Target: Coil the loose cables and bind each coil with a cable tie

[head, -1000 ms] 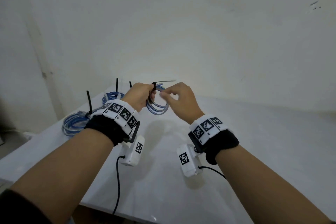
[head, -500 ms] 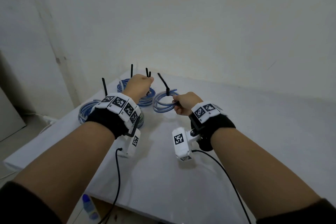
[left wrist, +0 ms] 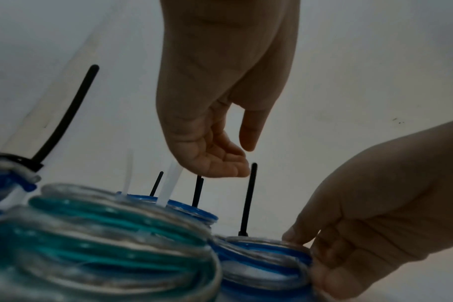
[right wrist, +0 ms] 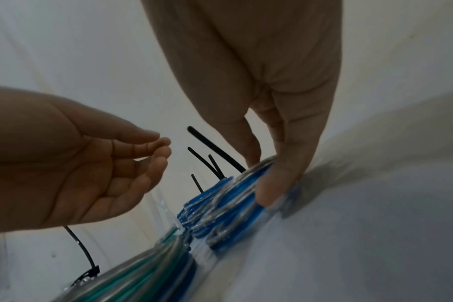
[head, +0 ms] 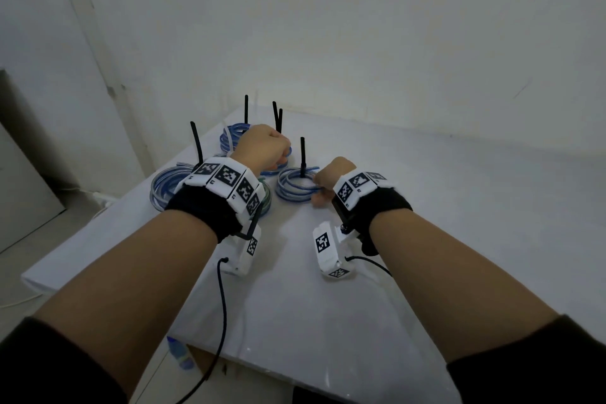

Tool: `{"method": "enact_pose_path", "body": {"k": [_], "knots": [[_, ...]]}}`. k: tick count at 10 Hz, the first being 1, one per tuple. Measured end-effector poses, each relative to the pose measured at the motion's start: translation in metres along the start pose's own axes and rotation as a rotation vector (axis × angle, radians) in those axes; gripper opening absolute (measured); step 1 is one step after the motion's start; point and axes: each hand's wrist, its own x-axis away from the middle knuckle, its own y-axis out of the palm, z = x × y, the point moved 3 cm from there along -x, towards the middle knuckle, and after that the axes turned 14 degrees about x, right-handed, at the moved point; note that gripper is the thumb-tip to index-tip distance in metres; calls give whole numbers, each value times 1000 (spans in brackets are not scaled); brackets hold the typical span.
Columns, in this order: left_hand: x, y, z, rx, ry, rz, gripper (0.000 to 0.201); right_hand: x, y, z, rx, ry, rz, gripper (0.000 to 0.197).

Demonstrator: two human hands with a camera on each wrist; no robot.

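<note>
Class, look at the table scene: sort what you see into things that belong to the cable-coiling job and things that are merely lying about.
Part of the job:
- blue coil held by the right hand
- its black cable tie, standing upright
- other tied coils
- left hand, holding nothing
- table

Just lying about:
- plastic bottle on the floor
- grey panel leaning by the wall

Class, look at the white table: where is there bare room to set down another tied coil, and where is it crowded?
Bare table lies right of the right hand, out to the wall, and in front of both wrists toward the near edge. The far left corner is crowded: the right hand grips a small blue coil, with more tied coils packed beside it under the left hand.
</note>
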Motion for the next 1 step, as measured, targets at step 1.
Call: {"method": "enact_pose_path", "body": {"k": [1], "knots": [[1,-1,4,24,24,13,23,5,-14,-5,-20,-30,63,7]]}}
